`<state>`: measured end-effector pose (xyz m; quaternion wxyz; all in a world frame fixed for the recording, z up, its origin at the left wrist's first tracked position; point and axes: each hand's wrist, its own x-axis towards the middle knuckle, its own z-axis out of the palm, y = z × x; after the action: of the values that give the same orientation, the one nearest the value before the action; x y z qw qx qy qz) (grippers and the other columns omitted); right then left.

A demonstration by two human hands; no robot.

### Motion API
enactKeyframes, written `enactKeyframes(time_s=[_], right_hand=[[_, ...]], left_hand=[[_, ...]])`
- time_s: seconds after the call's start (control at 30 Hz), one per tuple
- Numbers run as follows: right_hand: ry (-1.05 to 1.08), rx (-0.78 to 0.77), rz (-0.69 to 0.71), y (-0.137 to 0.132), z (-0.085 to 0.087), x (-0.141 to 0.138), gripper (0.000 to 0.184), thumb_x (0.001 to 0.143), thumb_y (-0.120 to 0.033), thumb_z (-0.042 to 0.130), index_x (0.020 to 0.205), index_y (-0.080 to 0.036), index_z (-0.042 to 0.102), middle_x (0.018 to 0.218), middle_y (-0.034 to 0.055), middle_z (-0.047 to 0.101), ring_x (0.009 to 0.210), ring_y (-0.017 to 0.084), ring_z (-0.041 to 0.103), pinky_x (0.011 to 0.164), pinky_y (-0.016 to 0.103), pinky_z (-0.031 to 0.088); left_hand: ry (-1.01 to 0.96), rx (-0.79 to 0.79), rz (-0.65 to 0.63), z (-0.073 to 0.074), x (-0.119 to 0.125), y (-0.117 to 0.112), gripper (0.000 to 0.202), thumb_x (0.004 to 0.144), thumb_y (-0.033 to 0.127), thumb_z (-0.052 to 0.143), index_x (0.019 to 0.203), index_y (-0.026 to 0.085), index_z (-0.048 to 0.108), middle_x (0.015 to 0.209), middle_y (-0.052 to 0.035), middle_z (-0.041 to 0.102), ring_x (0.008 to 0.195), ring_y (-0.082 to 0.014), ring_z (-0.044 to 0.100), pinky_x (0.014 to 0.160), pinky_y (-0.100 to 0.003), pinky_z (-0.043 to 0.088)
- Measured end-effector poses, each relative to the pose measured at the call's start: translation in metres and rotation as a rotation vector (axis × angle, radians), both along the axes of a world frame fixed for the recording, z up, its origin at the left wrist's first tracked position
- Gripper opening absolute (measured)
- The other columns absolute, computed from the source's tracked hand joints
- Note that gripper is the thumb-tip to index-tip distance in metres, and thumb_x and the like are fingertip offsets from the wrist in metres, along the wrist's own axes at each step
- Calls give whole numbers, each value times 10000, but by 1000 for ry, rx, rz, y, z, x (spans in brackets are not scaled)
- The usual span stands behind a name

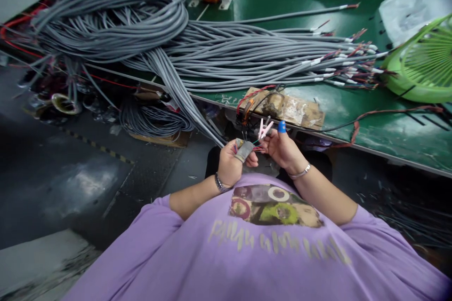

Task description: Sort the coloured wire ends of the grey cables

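Note:
My left hand (231, 162) is closed around the end of a grey cable bundle (183, 96), which runs down to it from the table. A grey wrap (243, 150) covers its thumb. Thin coloured wires (259, 149) stick out of this hand toward my right hand (284, 150). The right hand is partly curled close by, with a blue cover (281, 127) on one raised fingertip. Right at its fingers is a pink clip (264, 129); whether they touch it is unclear. What the right fingers pinch is too small to make out.
Many grey cables (229, 56) with stripped ends lie across the green table (384, 127), under a coil (113, 14) at left. A stained cardboard piece (293, 108) sits at the table edge. A green fan (420, 61) stands at right. Another coil (155, 120) lies below the table.

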<state>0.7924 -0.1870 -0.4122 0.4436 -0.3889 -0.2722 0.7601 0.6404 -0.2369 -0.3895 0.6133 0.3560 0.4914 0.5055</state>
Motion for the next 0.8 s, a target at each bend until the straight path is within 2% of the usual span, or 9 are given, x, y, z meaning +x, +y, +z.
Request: enactKeyframes(time_s=[0.17, 0.3, 0.4, 0.5, 0.57, 0.73, 0.8], right_hand=[[44, 80, -99, 5, 7, -16, 585, 680, -763, 673, 723, -181, 657, 630, -9, 575, 521, 85, 451, 507, 236, 416], [128, -27, -95, 6, 11, -18, 558, 658, -745, 708, 718, -194, 647, 663, -4, 625, 510, 92, 463, 500, 246, 427], [187, -69, -4, 6, 10, -16, 558, 710, -758, 652, 769, -204, 648, 649, -1, 640, 497, 118, 504, 498, 273, 452], [260, -41, 163, 5, 7, -15, 586, 785, -781, 538, 825, -206, 639, 560, -21, 595, 433, 152, 521, 459, 311, 464], [297, -30, 206, 6, 4, -16, 586, 811, -776, 502, 839, -206, 633, 530, -33, 578, 390, 161, 515, 417, 318, 455], [270, -44, 11, 11, 0, -19, 506, 801, -700, 612, 788, -194, 636, 577, -26, 606, 420, 108, 517, 403, 249, 429], [269, -38, -21, 10, 0, -20, 499, 781, -696, 639, 790, -198, 636, 606, -25, 613, 446, 98, 521, 417, 236, 433]], left_hand=[[31, 11, 8, -2, 4, -1, 423, 761, 577, 696, 762, 176, 564, 624, -2, 691, 465, -110, 625, 444, -205, 447], [18, 58, 37, -3, 4, -2, 420, 760, 576, 701, 784, 178, 571, 647, -4, 703, 460, -106, 619, 454, -208, 461], [10, 101, 48, -5, 4, -1, 402, 775, 562, 694, 812, 178, 580, 658, -2, 707, 466, -108, 624, 464, -214, 482], [51, 89, 22, -6, 5, 2, 400, 796, 558, 678, 803, 171, 578, 649, -1, 702, 454, -99, 617, 447, -194, 472], [72, 76, -5, -7, 7, 5, 407, 801, 562, 672, 791, 167, 575, 643, -2, 698, 449, -95, 614, 440, -186, 470], [86, 58, -41, -8, 8, 6, 417, 789, 571, 681, 789, 168, 574, 623, -1, 689, 457, -101, 621, 437, -185, 475], [89, 58, -37, -8, 8, 6, 417, 787, 569, 684, 779, 169, 569, 619, 0, 687, 450, -98, 613, 439, -186, 476]])
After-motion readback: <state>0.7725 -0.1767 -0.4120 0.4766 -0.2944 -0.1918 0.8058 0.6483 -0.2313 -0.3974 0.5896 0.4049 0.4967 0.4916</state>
